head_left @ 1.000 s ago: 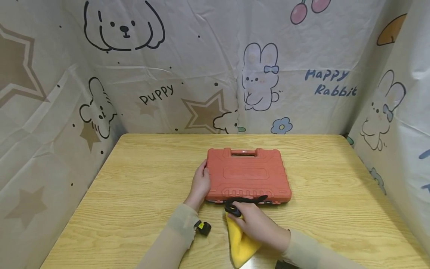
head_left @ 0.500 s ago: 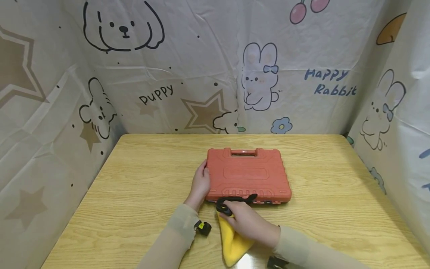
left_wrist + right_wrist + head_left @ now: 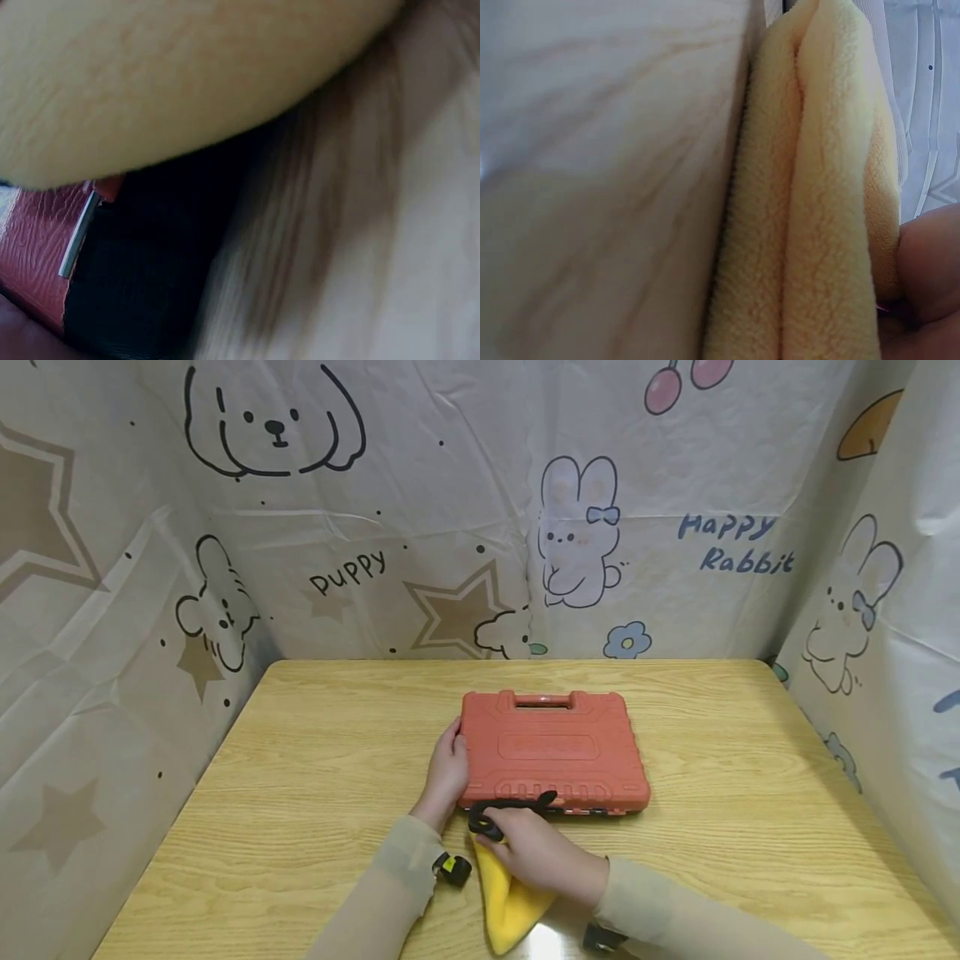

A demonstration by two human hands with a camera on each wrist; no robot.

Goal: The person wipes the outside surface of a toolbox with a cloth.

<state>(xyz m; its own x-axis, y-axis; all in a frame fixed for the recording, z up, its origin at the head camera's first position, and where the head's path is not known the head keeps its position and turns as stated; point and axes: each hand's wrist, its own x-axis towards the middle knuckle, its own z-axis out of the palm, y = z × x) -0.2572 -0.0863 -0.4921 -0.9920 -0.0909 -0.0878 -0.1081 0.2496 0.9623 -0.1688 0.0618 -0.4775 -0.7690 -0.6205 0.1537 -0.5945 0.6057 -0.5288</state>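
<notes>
A red plastic carry case (image 3: 555, 747) lies flat on the table, its handle at the far side. The left wrist view shows its black lower half (image 3: 142, 277) and a metal pin (image 3: 79, 236). My left hand (image 3: 446, 772) holds the case by its left side, the fingertips partly hidden. In my right hand (image 3: 543, 852) is a bunched yellow plush cloth (image 3: 506, 902) with a black edge (image 3: 487, 822). That black edge lies along the front side of the case, left of the middle. In the right wrist view the folded cloth (image 3: 802, 187) hangs close beside the wood-grain tabletop.
The light wood table (image 3: 322, 752) reaches back to a hanging white sheet (image 3: 450, 502) printed with cartoon animals. More of this sheet hangs at the left and right. Small black devices (image 3: 453, 870) are worn at both wrists.
My right hand and the cloth have slid left along the front side of the case, baring its right front part. My left hand and the case have stayed in place.
</notes>
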